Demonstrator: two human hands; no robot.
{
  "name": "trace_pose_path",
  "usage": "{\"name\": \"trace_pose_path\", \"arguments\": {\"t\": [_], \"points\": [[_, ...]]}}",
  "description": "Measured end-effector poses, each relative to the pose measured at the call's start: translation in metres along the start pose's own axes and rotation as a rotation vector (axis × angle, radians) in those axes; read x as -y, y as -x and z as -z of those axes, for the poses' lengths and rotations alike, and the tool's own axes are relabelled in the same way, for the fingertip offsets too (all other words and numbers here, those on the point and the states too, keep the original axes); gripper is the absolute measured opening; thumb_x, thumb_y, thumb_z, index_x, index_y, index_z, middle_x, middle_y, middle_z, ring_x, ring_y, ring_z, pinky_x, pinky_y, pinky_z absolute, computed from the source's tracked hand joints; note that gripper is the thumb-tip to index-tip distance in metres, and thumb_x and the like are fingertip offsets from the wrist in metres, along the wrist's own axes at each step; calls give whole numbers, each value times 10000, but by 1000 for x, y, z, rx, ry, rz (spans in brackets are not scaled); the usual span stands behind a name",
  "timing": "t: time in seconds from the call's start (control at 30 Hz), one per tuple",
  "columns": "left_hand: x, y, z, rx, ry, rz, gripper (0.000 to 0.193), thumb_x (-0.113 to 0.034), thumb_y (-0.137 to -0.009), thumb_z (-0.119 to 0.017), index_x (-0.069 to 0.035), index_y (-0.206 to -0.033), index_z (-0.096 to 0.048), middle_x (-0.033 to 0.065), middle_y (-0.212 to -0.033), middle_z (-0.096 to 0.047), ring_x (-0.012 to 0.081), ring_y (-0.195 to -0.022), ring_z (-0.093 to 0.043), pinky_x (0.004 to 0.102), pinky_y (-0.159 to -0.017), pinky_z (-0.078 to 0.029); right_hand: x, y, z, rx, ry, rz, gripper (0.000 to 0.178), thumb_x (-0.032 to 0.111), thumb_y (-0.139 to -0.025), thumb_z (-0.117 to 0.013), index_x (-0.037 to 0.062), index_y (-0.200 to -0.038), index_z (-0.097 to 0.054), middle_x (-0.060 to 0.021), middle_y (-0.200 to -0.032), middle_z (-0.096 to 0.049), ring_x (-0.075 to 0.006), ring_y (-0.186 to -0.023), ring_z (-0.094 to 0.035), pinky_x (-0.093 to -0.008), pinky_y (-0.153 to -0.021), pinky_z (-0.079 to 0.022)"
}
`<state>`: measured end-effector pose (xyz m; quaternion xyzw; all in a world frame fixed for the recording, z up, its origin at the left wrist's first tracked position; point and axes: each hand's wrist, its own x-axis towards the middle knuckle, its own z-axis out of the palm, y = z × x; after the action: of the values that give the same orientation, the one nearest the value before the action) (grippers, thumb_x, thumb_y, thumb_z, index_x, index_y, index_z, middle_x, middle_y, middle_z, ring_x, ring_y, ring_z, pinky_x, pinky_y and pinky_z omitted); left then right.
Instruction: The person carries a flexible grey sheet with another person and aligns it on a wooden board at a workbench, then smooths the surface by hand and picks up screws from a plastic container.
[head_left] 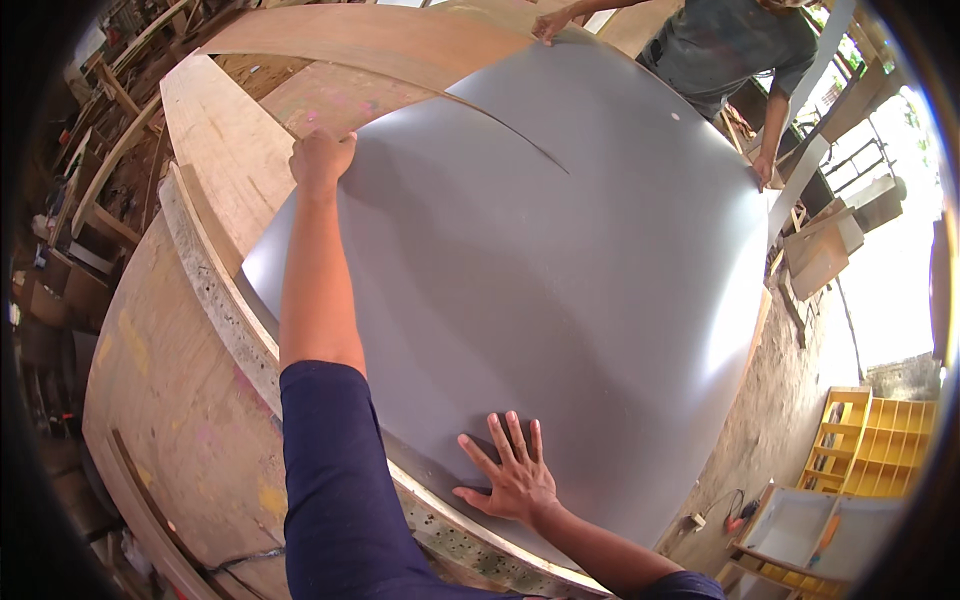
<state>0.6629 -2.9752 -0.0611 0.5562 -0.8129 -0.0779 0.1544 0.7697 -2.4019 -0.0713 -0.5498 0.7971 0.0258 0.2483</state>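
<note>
The two hands are well apart from each other. The left hand (322,158) is closed on the upper left edge of a big grey sheet (520,260), and its arm is stretched forward. The right hand (515,482) lies flat on the same sheet, near its lower edge, with the fingers spread and the palm down. The sheet is in the middle, and a thin dark line runs over its upper part; I cannot tell if this is a slit or a strip. Along its near left side goes a speckled edge strip (215,285), and beyond this strip is the paint-stained bench (185,410). A pale board (225,135) is just beside the left hand. At the far side another person (735,50), in a grey shirt, holds the sheet at two places. Lower right, a yellow shelf (885,440) stands on the floor (740,430)
</note>
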Motion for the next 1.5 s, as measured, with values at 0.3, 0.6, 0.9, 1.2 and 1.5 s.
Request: {"name": "trace_pose_path", "arguments": {"t": [0.3,0.6,0.9,1.2,1.5], "points": [[0,-8,12,33,34,9,608,-572,-925,-696,-28,-1189,-757,198,-1170,-771,375,-1159,-714,481,-983,-564,-1,1,-2,-45,-28,5,889,840,-921,-504,394,-1669,-329,-222,-1768,-96,-430,-1642,19,-674,-1284,9],[2,7,11,-18,296,-50,749,-688,-759,-850,-48,-1129,-733,145,-1143,-762,310,-1102,-721,462,-934,-577,-2,1,-5,-56,-35,16,897,836,-912,-528,388,-1666,-343,-226,-1769,-76,-422,-1644,31,-665,-1286,20],[26,-13,-37,7,391,-113,570,-588,-880,-805,-72,-1110,-727,121,-1158,-736,297,-1100,-690,465,-951,-544,-2,-2,-6,-43,-43,24,912,831,-903,-554,394,-1670,-327,-233,-1766,-78,-435,-1641,17,-682,-1278,10],[15,-5,-51,-31,320,-148,449,-503,-993,-709,-70,-1111,-710,137,-1169,-715,335,-1171,-653,481,-997,-516,-1,-3,-15,-71,-14,31,958,834,-866,-609,373,-1666,-351,-261,-1756,-101,-469,-1634,2,-749,-1241,-45],[26,-35,-43,-147,296,-182,488,-533,-995,-690,-54,-1088,-706,169,-1152,-721,358,-1079,-694,491,-936,-542,8,-23,-10,-108,-2,37,961,830,-852,-632,383,-1660,-364,-262,-1755,-105,-471,-1633,13,-756,-1236,-55]]}}
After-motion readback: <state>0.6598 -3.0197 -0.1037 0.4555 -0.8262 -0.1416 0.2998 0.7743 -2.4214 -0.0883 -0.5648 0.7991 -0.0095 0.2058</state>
